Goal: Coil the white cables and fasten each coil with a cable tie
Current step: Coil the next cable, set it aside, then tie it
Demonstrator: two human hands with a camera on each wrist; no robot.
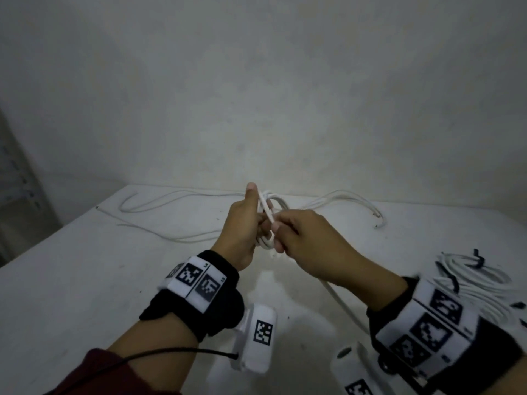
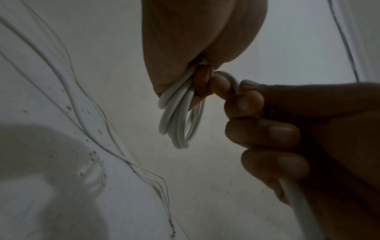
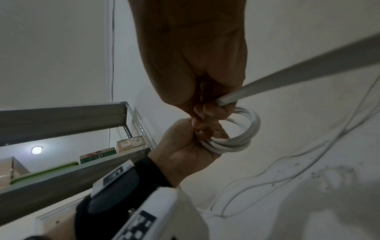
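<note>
Above the middle of the white table (image 1: 85,280), my left hand (image 1: 242,229) grips a small coil of white cable (image 1: 271,203), thumb pointing up. The coil's loops (image 2: 179,123) hang below that hand's fingers in the left wrist view, and they show as a ring (image 3: 242,136) in the right wrist view. My right hand (image 1: 302,238) touches the left and grips the loose run of the same cable (image 1: 339,300), which trails back toward me. That run (image 3: 298,73) crosses the right wrist view as a blurred band.
Loose white cables (image 1: 171,201) lie along the table's far edge, with more (image 1: 350,201) at the far right. A pile of coiled white cables with dark ties (image 1: 479,277) sits at the right. A metal shelf (image 3: 61,118) stands to the left.
</note>
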